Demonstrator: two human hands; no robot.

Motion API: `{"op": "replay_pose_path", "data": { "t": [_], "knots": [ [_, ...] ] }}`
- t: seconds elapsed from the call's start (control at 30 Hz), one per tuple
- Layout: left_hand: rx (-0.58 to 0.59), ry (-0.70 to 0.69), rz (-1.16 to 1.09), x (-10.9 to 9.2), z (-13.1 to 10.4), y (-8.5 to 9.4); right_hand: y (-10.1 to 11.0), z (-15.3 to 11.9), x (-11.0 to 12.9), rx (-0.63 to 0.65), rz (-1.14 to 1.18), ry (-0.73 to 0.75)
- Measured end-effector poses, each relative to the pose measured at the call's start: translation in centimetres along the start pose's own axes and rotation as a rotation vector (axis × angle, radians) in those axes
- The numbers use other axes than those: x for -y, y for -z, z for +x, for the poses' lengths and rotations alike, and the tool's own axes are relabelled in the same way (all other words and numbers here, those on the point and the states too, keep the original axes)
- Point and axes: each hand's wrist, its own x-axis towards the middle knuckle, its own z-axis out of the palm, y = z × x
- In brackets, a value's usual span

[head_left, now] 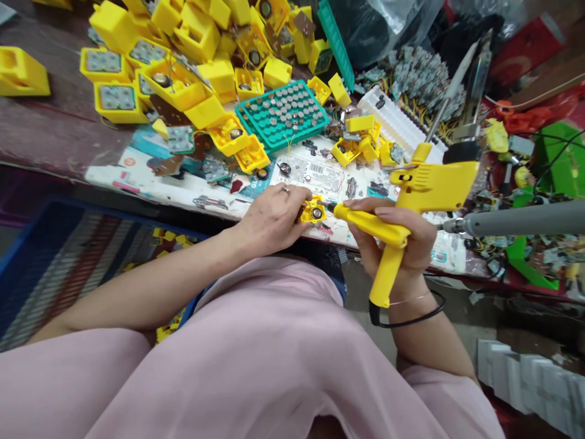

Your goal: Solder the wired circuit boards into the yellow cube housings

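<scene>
Housing [307, 216], sm. yellow plastic w/ a round metal disc showing in its open face, sits at the front edge of the bench [50, 131], over a white printed sheet [317, 169]; L hand [280, 217], ring on one finger, pinches it btwn thumb & fingers from its left side; R hand [402, 235] is closed round a yellow pistol-grip tool [386, 277], cord at the handle's lower end, dark tip just beside the housing, can't tell if touching; behind the hands, a teal tray [264, 126] w/ rows of silver button cells [292, 107], some wells bare; big heap of yellow housings [194, 33] at back left, several w/ grey-green circuit modules [104, 60] face up; few more yellow pcs right of the tray, next to a white ribbed tray [402, 125] & a pile of sm. grey wired parts [420, 76]; grey rod [525, 218] comes in from far right; bright-green plastic pcs [564, 158] there too; blue basket [27, 244] below left, w/ addl. yellow pcs; white stacked pcs [530, 381] below right.
</scene>
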Motion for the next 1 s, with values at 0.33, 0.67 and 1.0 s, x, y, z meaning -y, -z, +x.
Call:
{"op": "replay_pose_path", "data": {
  "t": [0.33, 0.67, 1.0],
  "knots": [
    [0.030, 0.037, -0.169, 0.3, 0.1, 0.3, 0.8, 0.5, -0.1, -0.322, 0.011, 0.059],
    [0.055, 1.066, -1.810, -0.2, 2.6, 2.4, -0.1, -0.6, 0.7, -0.412, 0.016, 0.068],
    [0.090, 1.085, -1.975, -1.2, 2.0, 2.3, -0.9, -1.4, 0.4, -0.417, 0.080, -0.005]
  ]
}}
